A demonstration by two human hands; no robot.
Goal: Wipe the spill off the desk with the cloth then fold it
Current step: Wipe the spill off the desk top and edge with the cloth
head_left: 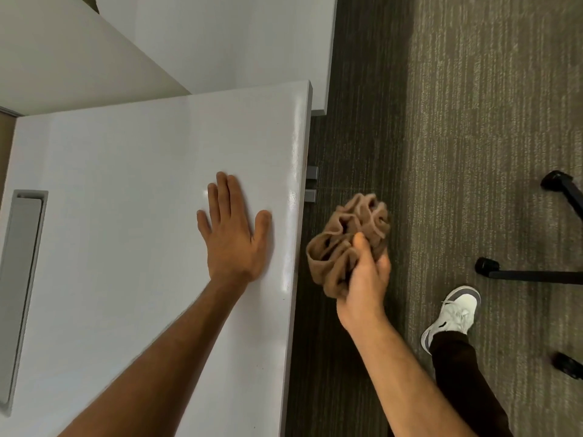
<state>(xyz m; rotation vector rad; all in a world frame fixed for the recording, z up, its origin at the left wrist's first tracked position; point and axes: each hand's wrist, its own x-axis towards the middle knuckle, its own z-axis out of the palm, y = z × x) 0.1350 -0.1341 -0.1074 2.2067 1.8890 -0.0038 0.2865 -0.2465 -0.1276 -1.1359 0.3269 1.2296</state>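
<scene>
The left hand point(235, 230) lies flat, palm down, on the glossy white rectangular desk top point(126, 184), fingers straight and close together, thumb spread out toward the desk's right edge. The hand holds nothing. The right hand point(366, 272) is off the desk, held above the floor just beside that right edge, with fingers and thumb curled tightly round a crumpled brown fabric cloth point(350, 238). The cloth is bunched into a loose ball of folds that bulges out past the thumb, and no part of it touches the desk. No spill can be made out on the desk surface; only streaks of reflected light show near its right edge. A grey rectangular recessed cable tray point(22, 288) is set into the desk top at the far left. Beyond the desk stands a second white surface point(220, 42). The floor is a grey-green ribbed carpet point(489, 121). On it stand a white sports shoe point(454, 313) below a dark trouser leg point(463, 380), and the black wheeled legs of a chair base point(530, 272) at the right.
</scene>
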